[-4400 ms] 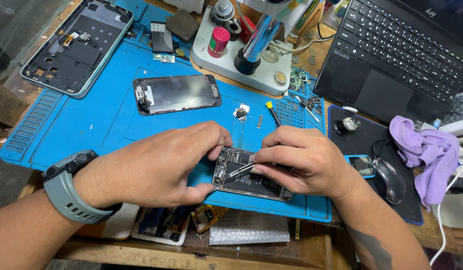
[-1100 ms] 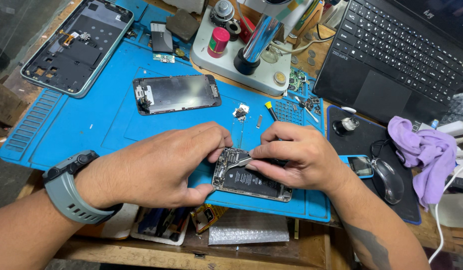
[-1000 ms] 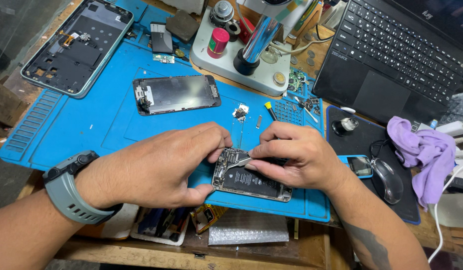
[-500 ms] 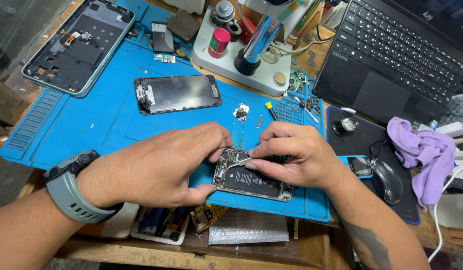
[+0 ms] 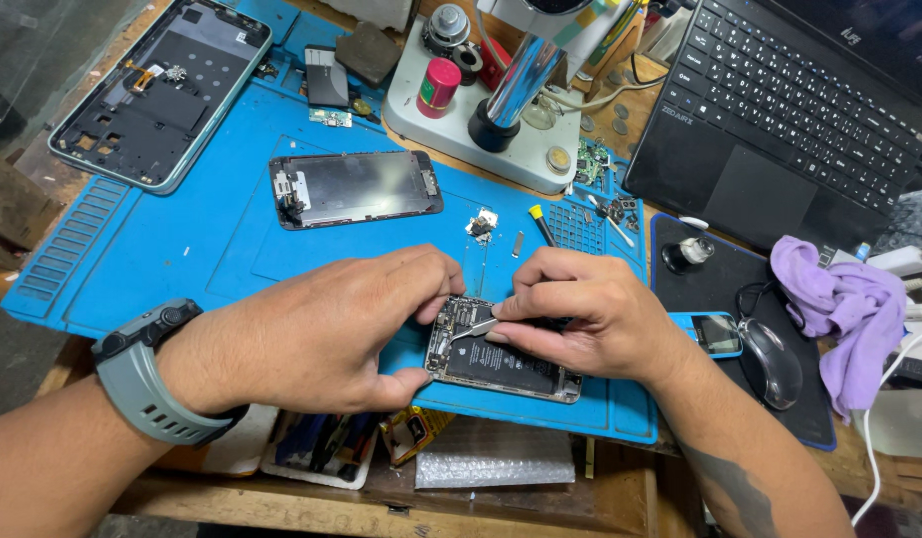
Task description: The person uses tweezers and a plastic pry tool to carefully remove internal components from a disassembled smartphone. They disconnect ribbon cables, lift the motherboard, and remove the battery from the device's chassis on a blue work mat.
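- Farthest left, a phone back shell [image 5: 160, 92] is lying face up on the blue mat [image 5: 162, 259], unmoved since the earlier views.
- My left hand [image 5: 311, 334], with a grey watch [image 5: 147, 374] on the wrist, is steadying the opened phone [image 5: 501, 351] from its left side; its grip is narrow, thumb under the near edge and fingertips on the top corner, just as it was a moment ago.
- The opened phone is lying flat near the front edge of the mat, between both hands, and has hardly shifted over the last seconds.
- My right hand [image 5: 590, 314] is pinching the tweezers [image 5: 476, 329] in a tight grip; their tip is now resting on the parts at the phone's upper end, slightly higher than four seconds ago, so I judge the fine work inside the phone is carrying on at the same spot.
- Beyond the hands, a detached screen [image 5: 353, 186] is lying on the mat, and a microscope base [image 5: 481, 110] is standing behind it.
- To the right, a laptop [image 5: 780, 120], a mouse [image 5: 775, 361] and a purple cloth [image 5: 844, 304] are crowding the wooden counter [image 5: 540, 498]; little of the room itself is showing.
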